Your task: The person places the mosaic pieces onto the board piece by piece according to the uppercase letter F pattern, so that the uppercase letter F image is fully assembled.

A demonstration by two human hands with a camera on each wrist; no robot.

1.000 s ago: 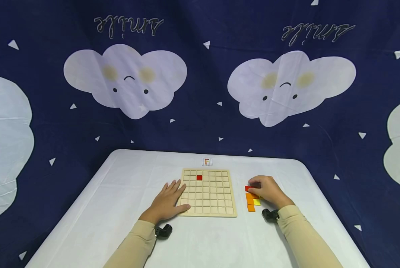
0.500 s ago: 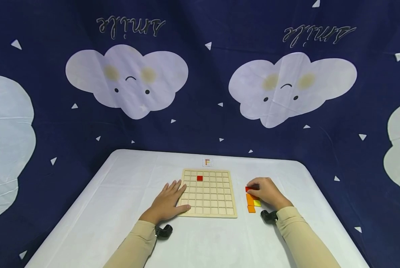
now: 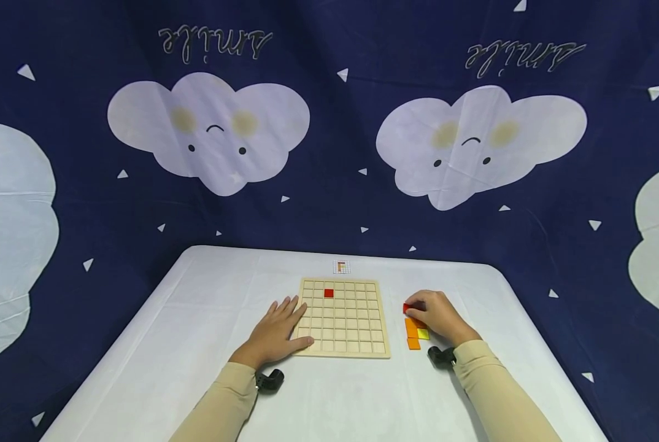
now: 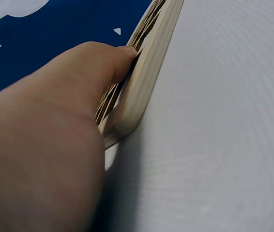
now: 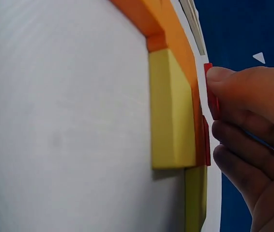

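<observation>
My left hand (image 3: 272, 331) rests with spread, straight fingers on the left edge of a wooden grid board (image 3: 383, 319). In the left wrist view the thumb (image 4: 113, 58) lies over the board's raised rim (image 4: 144, 82). One red square tile (image 3: 329, 293) sits in a cell of the board's upper part. To the right of the board, my right hand (image 3: 439, 314) pinches another red tile (image 5: 211, 94) between thumb and fingers. Beside and below it lie orange tiles (image 3: 412, 328), yellow tiles (image 5: 166, 116) and a further red tile (image 5: 206, 142), partly covered by the hand in the head view.
A small printed card (image 3: 342, 267) with a coloured grid pattern lies beyond the board. The white table (image 3: 329, 399) ends at a dark blue curtain (image 3: 329, 215) with cloud prints. Each wrist wears a black camera.
The red tile in my right fingers has shifted slightly away from the orange tiles, and the fingers now cover more of it. My left hand and the board stay in place.
</observation>
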